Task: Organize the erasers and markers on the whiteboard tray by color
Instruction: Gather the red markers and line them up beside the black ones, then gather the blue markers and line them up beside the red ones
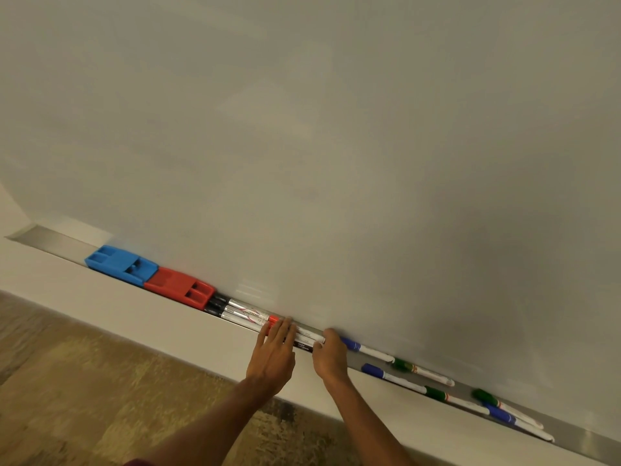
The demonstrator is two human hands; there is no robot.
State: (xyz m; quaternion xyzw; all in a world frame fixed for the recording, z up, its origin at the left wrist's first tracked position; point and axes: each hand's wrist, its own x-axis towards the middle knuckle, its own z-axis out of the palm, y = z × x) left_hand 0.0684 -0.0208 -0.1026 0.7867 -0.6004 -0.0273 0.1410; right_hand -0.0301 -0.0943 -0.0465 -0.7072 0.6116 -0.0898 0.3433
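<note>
Whiteboard [336, 112] fills nearly everything above my fingers, blank and grey-white, with a soft shadow off toward my right. Under it runs the metal tray [53, 242], slanting down past both hands, and below the tray a pale wall band [100, 297] meets brown speckled carpet [84, 381] beneath my forearms.

My left hand [274, 353] lies flat and open, fingers together, fingertips [285, 322] resting on a bundle of markers in the tray. My right hand [331, 356] sits just beside it, curled over the tray edge, thumb touching the end of a white-barrelled marker [309, 336]; I cannot tell whether those fingers actually grip it.

Just beyond my left fingertips lies a red-capped marker [250, 312], and further that way the black ends of the bundle [215, 306] butt against the red eraser [179, 287]. The blue eraser [121, 265] touches the red one on its far side.

Past my right hand, a blue-capped marker [366, 350] starts right at my knuckles. Another blue-capped marker [393, 378] lies nearer the tray lip, then a green-capped marker [421, 370] by the board and a second green-capped one [450, 398]. Farthest from my right fingers, a third green-capped marker [504, 408] and a third blue-capped marker [517, 422] lie close together.
</note>
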